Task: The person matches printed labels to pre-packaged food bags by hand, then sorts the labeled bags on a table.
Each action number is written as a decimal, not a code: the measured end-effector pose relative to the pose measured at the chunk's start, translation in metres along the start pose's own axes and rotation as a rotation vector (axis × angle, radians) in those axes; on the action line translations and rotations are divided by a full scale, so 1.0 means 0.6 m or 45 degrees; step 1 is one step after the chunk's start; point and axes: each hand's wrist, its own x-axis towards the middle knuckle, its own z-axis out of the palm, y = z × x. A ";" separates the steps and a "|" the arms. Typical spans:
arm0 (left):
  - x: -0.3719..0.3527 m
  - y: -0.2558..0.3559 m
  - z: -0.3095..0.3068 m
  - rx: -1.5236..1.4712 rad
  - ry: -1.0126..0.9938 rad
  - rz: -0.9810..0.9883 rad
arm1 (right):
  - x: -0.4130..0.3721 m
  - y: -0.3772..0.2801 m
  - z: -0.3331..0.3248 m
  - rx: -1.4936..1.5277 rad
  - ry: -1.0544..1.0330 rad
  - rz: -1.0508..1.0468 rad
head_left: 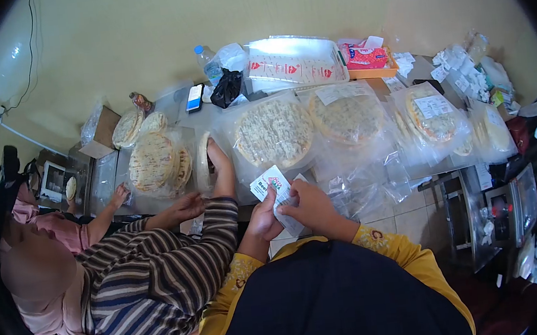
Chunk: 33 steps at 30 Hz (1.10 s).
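My left hand [264, 217] is closed on a small stack of printed labels [271, 181], the top one showing a red logo and the word "Beef". My right hand [311, 203] pinches the right side of the same labels, and part of the stack hangs below my fingers. Just beyond them on the table lies a large flat pizza [273, 131] in a clear plastic bag. To its right is another bagged pizza [349, 118] with a label on its bag. Loose clear bags [364, 184] hang over the table's near edge.
A co-worker in a striped top [156, 275] slides an arm into a bag [202, 167] on my left. Stacked pizza bases [151, 159] stand beyond. More bagged pizzas [431, 113] lie to the right. A phone [195, 97], bottle [208, 66] and tissue pack [364, 56] line the back.
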 end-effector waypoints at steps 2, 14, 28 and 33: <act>-0.003 0.003 0.020 -0.013 0.011 -0.034 | -0.002 0.034 0.005 -0.083 0.285 -0.204; -0.020 -0.022 0.020 -0.032 0.100 -0.199 | -0.021 0.112 -0.012 0.935 -0.255 0.527; -0.018 -0.029 -0.014 -0.155 0.249 -0.167 | -0.024 0.156 -0.023 1.114 -0.248 0.666; -0.011 -0.025 -0.015 -0.169 0.335 -0.142 | -0.020 0.171 -0.023 0.938 -0.020 0.584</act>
